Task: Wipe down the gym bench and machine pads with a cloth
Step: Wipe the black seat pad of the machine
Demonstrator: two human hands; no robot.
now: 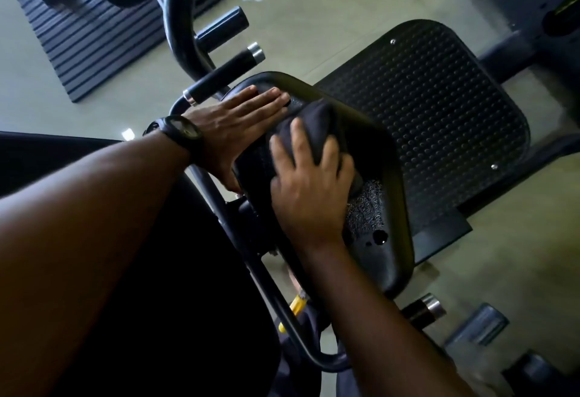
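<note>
Down at the centre of the head view, the machine pad (397,196) sat tilted on its dark tube frame (266,277), and both hands were on it. The left hand (238,120), with a black watch (182,133) at the wrist, lay flat against the pad's upper left edge; its grip was apart, fingers straight and side by side, holding nothing. The right hand (309,189) pressed a dark cloth (310,123) onto the middle of the pad, its grip clamped on the bunched fabric, fingers curled over the top of the wad. The cloth's far end touched the left hand's fingertips. A rough, speckled patch of the pad showed just beside the right hand. Beyond the pad lay a studded black footplate (423,120). A black handle (226,73) with metal ends stuck out behind the left hand, above the pale floor (314,14). A ribbed black mat (84,51) lay at the upper left.
</note>
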